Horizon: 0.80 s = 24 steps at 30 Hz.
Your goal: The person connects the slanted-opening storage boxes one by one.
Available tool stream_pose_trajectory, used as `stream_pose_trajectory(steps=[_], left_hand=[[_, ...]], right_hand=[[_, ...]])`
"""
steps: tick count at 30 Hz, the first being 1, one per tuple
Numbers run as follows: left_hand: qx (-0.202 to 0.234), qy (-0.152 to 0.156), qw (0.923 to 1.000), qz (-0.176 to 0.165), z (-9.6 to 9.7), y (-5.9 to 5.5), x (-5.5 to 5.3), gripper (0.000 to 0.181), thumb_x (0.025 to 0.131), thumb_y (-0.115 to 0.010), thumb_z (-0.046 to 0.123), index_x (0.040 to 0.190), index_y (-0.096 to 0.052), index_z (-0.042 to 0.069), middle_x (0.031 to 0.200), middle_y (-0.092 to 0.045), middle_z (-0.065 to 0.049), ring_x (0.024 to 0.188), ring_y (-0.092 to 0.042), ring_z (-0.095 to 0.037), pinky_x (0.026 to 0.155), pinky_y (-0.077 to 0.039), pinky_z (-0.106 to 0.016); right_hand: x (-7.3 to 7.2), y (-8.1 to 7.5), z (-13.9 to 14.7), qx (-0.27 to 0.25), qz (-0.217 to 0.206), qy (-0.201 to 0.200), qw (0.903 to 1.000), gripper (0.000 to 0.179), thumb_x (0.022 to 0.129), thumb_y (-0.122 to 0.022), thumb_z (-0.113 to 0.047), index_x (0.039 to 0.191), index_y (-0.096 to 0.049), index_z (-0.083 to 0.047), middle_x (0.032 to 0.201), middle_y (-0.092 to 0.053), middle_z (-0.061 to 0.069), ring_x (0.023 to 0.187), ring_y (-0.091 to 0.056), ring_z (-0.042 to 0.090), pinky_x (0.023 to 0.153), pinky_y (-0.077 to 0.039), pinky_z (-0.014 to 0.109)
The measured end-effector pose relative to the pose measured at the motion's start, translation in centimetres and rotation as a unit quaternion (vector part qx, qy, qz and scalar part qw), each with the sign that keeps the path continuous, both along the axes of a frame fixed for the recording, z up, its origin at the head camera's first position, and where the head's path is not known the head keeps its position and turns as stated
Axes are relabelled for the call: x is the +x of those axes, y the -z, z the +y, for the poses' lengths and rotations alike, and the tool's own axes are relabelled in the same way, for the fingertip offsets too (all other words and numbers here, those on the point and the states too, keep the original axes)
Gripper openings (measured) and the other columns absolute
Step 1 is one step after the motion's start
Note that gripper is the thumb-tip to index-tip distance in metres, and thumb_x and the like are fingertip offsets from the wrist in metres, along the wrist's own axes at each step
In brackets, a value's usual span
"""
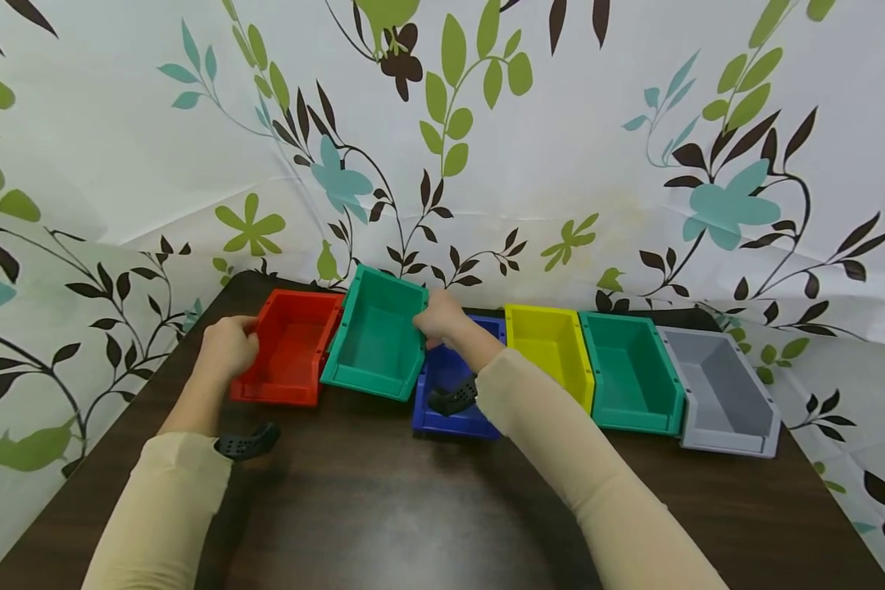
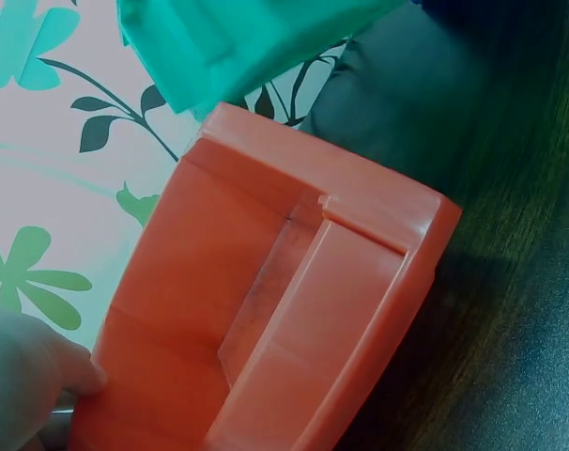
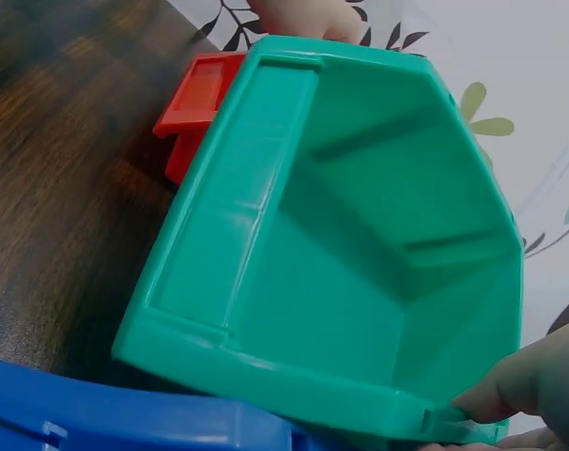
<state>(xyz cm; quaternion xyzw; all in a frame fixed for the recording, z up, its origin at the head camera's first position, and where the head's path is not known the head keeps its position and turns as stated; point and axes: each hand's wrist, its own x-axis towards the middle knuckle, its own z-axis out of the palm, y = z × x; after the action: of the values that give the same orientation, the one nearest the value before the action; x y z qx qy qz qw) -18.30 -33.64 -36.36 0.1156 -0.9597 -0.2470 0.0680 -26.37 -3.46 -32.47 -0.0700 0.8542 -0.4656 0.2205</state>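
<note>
Green bin (image 1: 379, 336) hangs just left of the right grip (image 1: 442, 318), which pinches its right rim with a digit over the edge. The bin looks raised, between the red bin (image 1: 291, 340) and the blue bin (image 1: 446, 370); from the head view it overlaps the red rim, though I cannot tell whether they touch. Well to its left, the left grip (image 1: 229, 348) pinches the red bin's outer rim. I judge the one-sided hold the main risk: with no support visible under the far wall, the green bin could twist about the right grip, slip, or knock the red bin. A low right wrist could also catch its black device (image 1: 453, 397) on the blue bin, on the near side of that grip, and shunt it along the counter (image 1: 413, 500). The green bin's long axis runs from the floral backdrop (image 1: 575, 164) toward the person, near end swung left, away from the right grip; its low front lip faces the person, mouth upward.
</note>
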Motion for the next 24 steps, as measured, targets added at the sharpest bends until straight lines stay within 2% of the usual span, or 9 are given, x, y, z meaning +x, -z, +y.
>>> stream_pose_trajectory(steps=[8,12,18,24], left_hand=[[-0.001,0.010,0.9998,0.017,-0.1,0.2,0.2,0.037,0.090,-0.042,0.004,0.121,-0.056,-0.012,0.116,-0.058,-0.035,0.096,-0.057,-0.045,0.081,-0.051,-0.056],[0.003,0.007,0.9998,0.018,0.0,0.1,0.3,0.038,0.090,-0.042,0.004,0.121,-0.055,-0.012,0.116,-0.058,-0.035,0.097,-0.057,-0.045,0.082,-0.050,-0.056],[0.009,0.008,0.9997,0.022,0.1,0.2,0.5,0.038,0.090,-0.042,0.004,0.121,-0.056,-0.013,0.115,-0.058,-0.035,0.095,-0.058,-0.044,0.080,-0.051,-0.055],[0.032,0.005,0.9994,0.010,-0.4,0.2,1.2,0.039,0.091,-0.045,0.007,0.123,-0.055,-0.012,0.114,-0.060,-0.034,0.091,-0.060,-0.040,0.077,-0.054,-0.052]], right_hand=[[-0.5,0.5,-0.9,0.039,0.013,0.005,0.9991,0.041,0.088,-0.051,0.003,0.128,-0.046,0.006,0.116,-0.056,0.022,0.081,-0.068,0.028,0.059,-0.058,0.031],[-0.9,0.6,-1.0,0.035,0.004,0.005,0.9994,0.041,0.088,-0.050,0.003,0.129,-0.046,0.006,0.116,-0.055,0.022,0.080,-0.068,0.027,0.061,-0.059,0.032],[-1.0,0.8,-0.7,0.023,-0.002,0.002,0.9997,0.038,0.087,-0.050,0.003,0.125,-0.049,0.005,0.114,-0.056,0.020,0.082,-0.067,0.027,0.057,-0.058,0.029],[-1.0,0.8,-1.3,0.066,0.019,0.005,0.9976,0.038,0.089,-0.050,0.002,0.126,-0.048,0.005,0.115,-0.056,0.020,0.081,-0.067,0.027,0.055,-0.057,0.028]])
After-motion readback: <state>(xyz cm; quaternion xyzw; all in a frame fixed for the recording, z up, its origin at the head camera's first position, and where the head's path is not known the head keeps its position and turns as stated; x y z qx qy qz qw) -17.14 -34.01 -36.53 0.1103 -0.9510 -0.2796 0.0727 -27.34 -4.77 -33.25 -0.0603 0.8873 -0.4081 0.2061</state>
